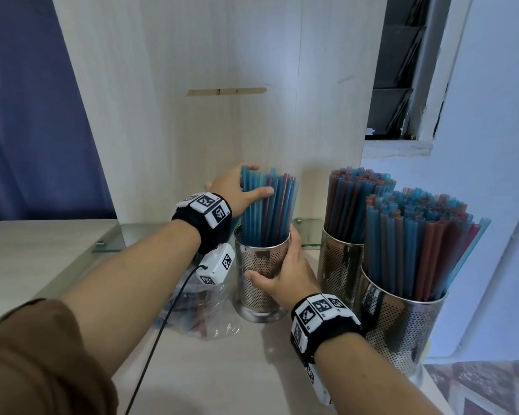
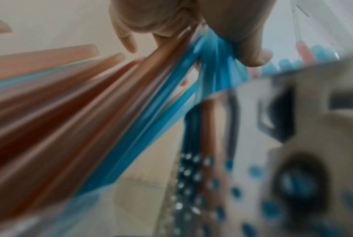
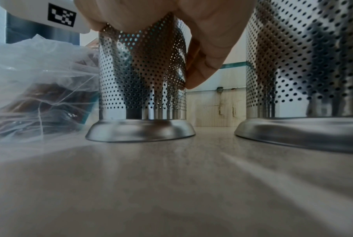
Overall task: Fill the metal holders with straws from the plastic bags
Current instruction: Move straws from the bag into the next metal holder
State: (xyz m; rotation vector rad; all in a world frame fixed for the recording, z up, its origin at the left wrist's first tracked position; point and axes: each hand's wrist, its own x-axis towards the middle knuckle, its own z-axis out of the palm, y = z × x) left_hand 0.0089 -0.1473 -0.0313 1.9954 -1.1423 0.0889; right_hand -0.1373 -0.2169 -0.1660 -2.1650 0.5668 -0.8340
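Left hand (image 1: pixel 237 190) reaches forward, fingers and thumb curled round the straws (image 1: pixel 267 208) above the holder (image 1: pixel 259 280); right hand (image 1: pixel 285 277) wraps the holder's side, thumb across its front; both forearms extended, wrists banded.

My left wrist view blurs the straws (image 2: pixel 102 112); my right hand (image 1: pixel 285 274) hides part of the holder (image 1: pixel 258 283).

You're standing at what looks like a drinks counter in a small shop or café: three perforated metal holders (image 1: pixel 262 274) packed with blue and red straws (image 1: pixel 423 235) on a pale laminate counter (image 1: pixel 222 369), a plastic bag (image 1: pixel 198 307) of refill stock beside them, a glass shelf (image 1: pixel 132 235) behind, and a louvred window (image 1: pixel 402 70) up right.
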